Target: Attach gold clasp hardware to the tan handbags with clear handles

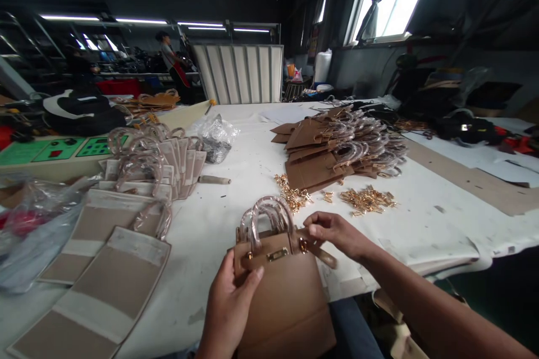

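My left hand (232, 297) grips the left edge of a brown handbag panel (286, 303), its thumb lying on the front face. Plastic-wrapped handles (272, 207) rise from the panel's top, and a gold clasp plate (277, 254) sits below them. At the upper right corner, my right hand (332, 231) pinches a short brown strap (304, 233) beside a gold fitting (303, 245). A loose strap end (324, 256) sticks out to the right under that hand. Further panels behind the front one are mostly hidden.
Brown panels (314, 171) with wrapped handles are piled beyond my hands, near two heaps of gold hardware (368, 200). Beige panels (113, 275) overlap on the left, next to a wooden-handled tool (214, 180) and a clear plastic bag (217, 137). A person (170, 59) stands far back.
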Available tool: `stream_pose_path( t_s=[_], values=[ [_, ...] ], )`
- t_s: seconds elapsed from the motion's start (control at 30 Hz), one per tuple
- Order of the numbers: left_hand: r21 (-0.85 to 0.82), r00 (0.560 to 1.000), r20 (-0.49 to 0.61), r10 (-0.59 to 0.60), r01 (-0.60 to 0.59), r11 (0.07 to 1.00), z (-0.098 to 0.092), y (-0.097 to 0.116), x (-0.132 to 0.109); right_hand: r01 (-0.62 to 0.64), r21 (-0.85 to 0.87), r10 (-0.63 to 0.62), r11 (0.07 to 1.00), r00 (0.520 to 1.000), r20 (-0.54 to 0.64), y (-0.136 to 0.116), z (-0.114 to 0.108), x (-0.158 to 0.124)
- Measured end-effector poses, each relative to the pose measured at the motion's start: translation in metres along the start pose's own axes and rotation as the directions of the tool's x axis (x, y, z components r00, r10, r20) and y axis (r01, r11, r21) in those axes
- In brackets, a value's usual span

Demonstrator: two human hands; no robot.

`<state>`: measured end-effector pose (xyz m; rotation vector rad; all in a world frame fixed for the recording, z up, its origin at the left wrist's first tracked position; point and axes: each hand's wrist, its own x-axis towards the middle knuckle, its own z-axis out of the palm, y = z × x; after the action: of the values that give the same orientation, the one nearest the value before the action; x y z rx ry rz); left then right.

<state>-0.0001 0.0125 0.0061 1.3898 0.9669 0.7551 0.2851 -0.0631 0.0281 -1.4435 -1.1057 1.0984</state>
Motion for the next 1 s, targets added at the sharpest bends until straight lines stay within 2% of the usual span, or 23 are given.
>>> stream_pose_path(
  t_s=[0.03, 0.1, 0.17, 0.2, 0.27, 0.33, 0.4, 0.5, 0.57, 0.63, 0.73, 0.83, 0.9, 0.93, 1.0],
  values=[
    [0.071, 0.997, -0.060, 0.040, -0.036, 0.997, 0.000, -0.001, 0.007, 0.017, -0.095, -0.026, 0.995, 0.995, -0.095, 0.006, -0.007, 0.014],
    [0.257, 0.972, -0.181, 0.148, -0.098, 0.961, 0.001, -0.006, 0.019, 0.012, -0.326, -0.115, 0.945, 0.948, -0.297, 0.022, -0.019, 0.041],
    [0.452, 0.916, -0.240, 0.321, -0.187, 0.872, 0.003, -0.013, 0.025, -0.004, -0.449, -0.184, 0.893, 0.909, -0.374, 0.037, -0.026, 0.065],
    [0.542, 0.876, -0.234, 0.421, -0.242, 0.805, 0.004, -0.016, 0.025, -0.002, -0.479, -0.204, 0.878, 0.903, -0.377, 0.043, -0.028, 0.075],
    [0.691, 0.783, -0.177, 0.597, -0.333, 0.641, 0.008, -0.020, 0.022, 0.008, -0.502, -0.221, 0.865, 0.903, -0.367, 0.052, -0.029, 0.087],
    [0.784, 0.711, -0.116, 0.694, -0.364, 0.503, 0.010, -0.020, 0.016, 0.004, -0.501, -0.218, 0.865, 0.904, -0.368, 0.055, -0.029, 0.090],
    [0.797, 0.673, -0.041, 0.738, -0.424, 0.431, 0.011, -0.018, 0.008, -0.017, -0.466, -0.186, 0.885, 0.904, -0.386, 0.051, -0.029, 0.084],
    [0.684, 0.632, 0.105, 0.768, -0.606, 0.406, 0.014, -0.012, -0.005, -0.045, -0.371, -0.114, 0.927, 0.911, -0.396, 0.033, -0.022, 0.057],
    [0.591, 0.640, 0.151, 0.753, -0.669, 0.451, 0.018, -0.007, -0.013, -0.035, -0.258, -0.067, 0.965, 0.925, -0.375, 0.015, -0.007, 0.030],
    [0.513, 0.682, 0.147, 0.716, -0.672, 0.534, 0.025, 0.000, -0.018, -0.008, -0.053, -0.010, 0.999, 0.943, -0.333, -0.004, 0.017, 0.002],
    [0.394, 0.733, 0.154, 0.662, -0.660, 0.639, 0.035, 0.010, -0.020, -0.002, 0.150, 0.038, 0.989, 0.970, -0.239, -0.023, 0.059, -0.033],
    [0.322, 0.716, 0.165, 0.678, -0.689, 0.649, 0.037, 0.014, -0.021, -0.030, 0.259, 0.071, 0.965, 0.986, -0.153, -0.024, 0.091, -0.054],
    [0.303, 0.704, 0.171, 0.689, -0.703, 0.643, 0.034, 0.012, -0.024, -0.042, 0.286, 0.080, 0.957, 0.989, -0.125, -0.018, 0.103, -0.062],
    [0.293, 0.717, 0.171, 0.675, -0.692, 0.660, 0.031, 0.011, -0.027, -0.036, 0.282, 0.074, 0.959, 0.990, -0.123, -0.015, 0.106, -0.065],
    [0.247, 0.785, 0.165, 0.597, -0.619, 0.746, 0.027, 0.008, -0.032, 0.015, 0.237, 0.027, 0.971, 0.985, -0.171, -0.008, 0.108, -0.070]
  ],
)
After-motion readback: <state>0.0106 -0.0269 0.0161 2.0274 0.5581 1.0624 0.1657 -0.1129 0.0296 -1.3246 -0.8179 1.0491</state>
